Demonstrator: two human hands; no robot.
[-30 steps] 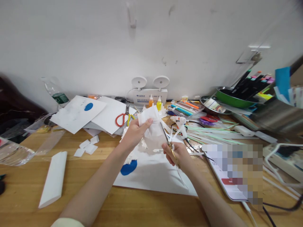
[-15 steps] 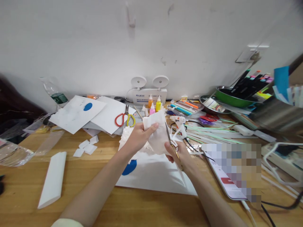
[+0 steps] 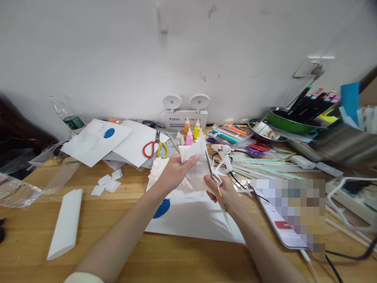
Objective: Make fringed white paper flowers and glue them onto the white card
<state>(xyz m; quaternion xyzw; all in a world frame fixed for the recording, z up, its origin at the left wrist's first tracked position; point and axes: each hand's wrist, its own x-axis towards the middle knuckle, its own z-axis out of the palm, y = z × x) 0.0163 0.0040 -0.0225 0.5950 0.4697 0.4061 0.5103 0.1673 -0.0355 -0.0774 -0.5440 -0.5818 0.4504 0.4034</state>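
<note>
My left hand (image 3: 176,169) pinches a folded piece of thin white paper (image 3: 196,173), thumb on top. Gold-handled scissors (image 3: 218,190) are in my right hand (image 3: 226,192), their blades upright along the paper's right edge. A narrow white strip hangs beside the blades. Below both hands lies a white sheet (image 3: 191,220) with a blue round patch (image 3: 161,209) and crumpled white bits (image 3: 157,168) stuck along its upper left. Part of that sheet is hidden by my hands.
Red-and-yellow-handled scissors (image 3: 155,146) and small paint bottles (image 3: 189,137) stand behind. A white glue gun (image 3: 223,155) and a phone (image 3: 282,220) are to the right. On the left lie folded paper (image 3: 66,224), small white pieces (image 3: 109,184) and another sheet with a blue patch (image 3: 94,141).
The white paper and my left hand have shifted slightly, and the paper's upper part now looks more folded over. My right hand with the scissors has barely moved.
</note>
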